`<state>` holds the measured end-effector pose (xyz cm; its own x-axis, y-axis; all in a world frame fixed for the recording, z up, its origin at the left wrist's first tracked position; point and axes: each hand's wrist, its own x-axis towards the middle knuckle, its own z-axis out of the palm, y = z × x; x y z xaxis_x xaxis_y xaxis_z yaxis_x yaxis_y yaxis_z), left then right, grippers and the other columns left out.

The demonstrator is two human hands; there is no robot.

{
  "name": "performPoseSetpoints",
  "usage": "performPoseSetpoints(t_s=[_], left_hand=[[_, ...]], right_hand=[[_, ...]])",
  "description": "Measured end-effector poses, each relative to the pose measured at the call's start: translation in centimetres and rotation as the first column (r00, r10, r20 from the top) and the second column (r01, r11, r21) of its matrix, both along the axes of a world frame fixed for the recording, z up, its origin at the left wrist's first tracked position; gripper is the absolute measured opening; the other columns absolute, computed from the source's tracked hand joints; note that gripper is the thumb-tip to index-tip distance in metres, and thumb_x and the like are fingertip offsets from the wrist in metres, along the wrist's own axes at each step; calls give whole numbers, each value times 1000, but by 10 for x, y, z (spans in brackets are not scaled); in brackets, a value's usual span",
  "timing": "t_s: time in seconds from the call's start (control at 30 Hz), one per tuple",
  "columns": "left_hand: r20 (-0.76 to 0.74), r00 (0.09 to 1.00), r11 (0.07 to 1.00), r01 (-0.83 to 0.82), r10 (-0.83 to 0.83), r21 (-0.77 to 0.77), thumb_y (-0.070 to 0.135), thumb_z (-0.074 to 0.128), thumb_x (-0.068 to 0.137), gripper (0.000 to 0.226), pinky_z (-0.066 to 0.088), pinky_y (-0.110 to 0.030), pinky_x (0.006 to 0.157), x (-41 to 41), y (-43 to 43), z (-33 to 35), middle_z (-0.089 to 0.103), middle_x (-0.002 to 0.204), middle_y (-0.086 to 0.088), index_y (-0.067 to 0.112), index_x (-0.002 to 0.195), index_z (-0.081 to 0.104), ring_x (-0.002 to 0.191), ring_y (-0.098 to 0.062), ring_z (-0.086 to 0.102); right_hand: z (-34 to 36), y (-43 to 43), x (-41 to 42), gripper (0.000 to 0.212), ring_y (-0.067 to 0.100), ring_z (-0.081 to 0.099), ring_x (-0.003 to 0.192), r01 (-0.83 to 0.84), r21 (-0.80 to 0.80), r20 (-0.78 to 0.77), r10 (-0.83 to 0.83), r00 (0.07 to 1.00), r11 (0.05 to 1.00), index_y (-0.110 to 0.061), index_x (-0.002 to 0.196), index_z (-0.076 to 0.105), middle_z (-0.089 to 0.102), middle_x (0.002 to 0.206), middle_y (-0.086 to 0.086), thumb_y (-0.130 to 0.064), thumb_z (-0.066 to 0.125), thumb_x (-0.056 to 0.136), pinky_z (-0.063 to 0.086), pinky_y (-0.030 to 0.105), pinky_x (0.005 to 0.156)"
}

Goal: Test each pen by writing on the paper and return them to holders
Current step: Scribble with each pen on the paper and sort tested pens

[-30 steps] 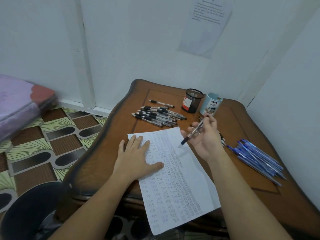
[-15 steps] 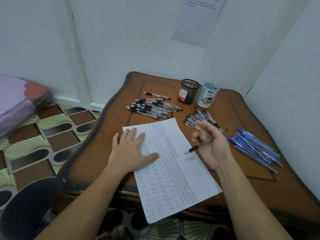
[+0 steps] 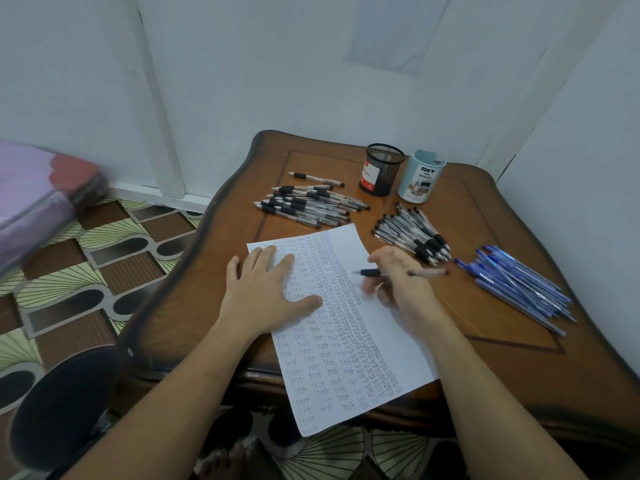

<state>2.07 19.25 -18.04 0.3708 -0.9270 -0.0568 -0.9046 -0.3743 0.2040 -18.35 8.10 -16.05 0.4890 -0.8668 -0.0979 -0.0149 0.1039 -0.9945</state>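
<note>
A white paper [image 3: 391,327] covered in rows of handwritten words lies on the wooden table [image 3: 512,362]. My left hand [image 3: 266,292] presses flat on the paper's upper left part. My right hand [image 3: 401,282] holds a black-grip pen [image 3: 370,272] nearly level over the paper's right side, tip pointing left. Two piles of black pens [image 3: 311,204] [image 3: 415,235] lie behind the paper. Blue pens [image 3: 516,284] are heaped at the right. A black mesh holder [image 3: 381,169] and a light-blue holder [image 3: 420,176] stand empty-looking at the back.
One single black pen [image 3: 317,179] lies apart near the table's back left. The table sits in a white-walled corner. A dark round bin [image 3: 59,407] stands on the patterned floor at lower left, and a purple mattress [image 3: 31,188] lies at far left.
My right hand has come down from near the holders to just over the paper, and the pen has swung from pointing down-left to lying nearly level. My left hand stays put on the paper.
</note>
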Motion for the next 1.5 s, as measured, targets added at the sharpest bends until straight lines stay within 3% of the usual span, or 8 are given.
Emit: performPoseSetpoints(t_s=[0.1,0.23,0.43,0.67,0.9,1.03,1.33,1.5], left_hand=[[-3,1000,1000,-3,2,-8,91,30,76,95,-7,-52,119,0,0,-1,4,166,2,39,155,18,152,-19,-2],[-1,1000,1000,-6,6,-5,90,30,76,95,-8,-52,119,0,-1,-1,4,167,2,39,155,17,152,-19,-2],[-2,1000,1000,-6,6,-13,90,30,76,95,-7,-51,119,0,1,-1,4,167,2,39,155,17,153,-19,-2],[-4,1000,1000,-7,7,-22,90,31,77,94,-6,-52,119,0,0,-3,5,166,2,39,155,18,152,-19,-2],[14,1000,1000,-16,16,-13,90,29,76,94,-5,-51,120,-1,0,-2,5,166,3,39,155,18,152,-19,-1],[15,1000,1000,-12,13,-15,91,28,75,95,-5,-52,120,-1,-1,-3,6,166,3,39,155,18,152,-19,0],[12,1000,1000,-11,11,-11,91,27,75,96,-5,-52,120,0,-1,-4,5,166,3,39,155,18,152,-19,-1],[11,1000,1000,-13,13,-7,91,27,74,97,-6,-52,120,0,-1,-4,5,166,3,39,155,17,152,-19,-1]], right_hand=[[-3,3,0,20,16,58,62,-81,45,66,78,995,996,-6,82,61,65,75,12,-19,74,75,51,23,59],[-17,2,3,39,16,44,51,51,-82,-80,-57,995,995,-23,54,53,54,52,2,-18,85,76,41,40,65],[-24,7,5,32,17,40,52,81,-217,-131,-111,985,973,-1,62,48,36,57,8,6,69,85,42,24,53],[-28,4,3,42,21,32,61,29,-227,-132,-60,989,973,-4,57,34,28,62,10,8,66,82,36,30,56],[-29,4,4,46,15,30,55,-6,-207,-126,-20,992,978,-19,53,33,24,62,11,5,64,79,32,33,57],[-30,1,2,41,18,42,57,3,-221,-145,-36,989,975,-16,54,37,30,60,9,0,67,77,39,37,62],[-28,5,3,50,24,36,63,52,-247,-133,-87,987,968,-20,52,34,27,60,6,9,63,81,36,38,64],[-30,1,2,46,26,46,67,44,-247,-162,-86,983,968,-22,51,35,30,60,9,1,65,77,39,37,62]])
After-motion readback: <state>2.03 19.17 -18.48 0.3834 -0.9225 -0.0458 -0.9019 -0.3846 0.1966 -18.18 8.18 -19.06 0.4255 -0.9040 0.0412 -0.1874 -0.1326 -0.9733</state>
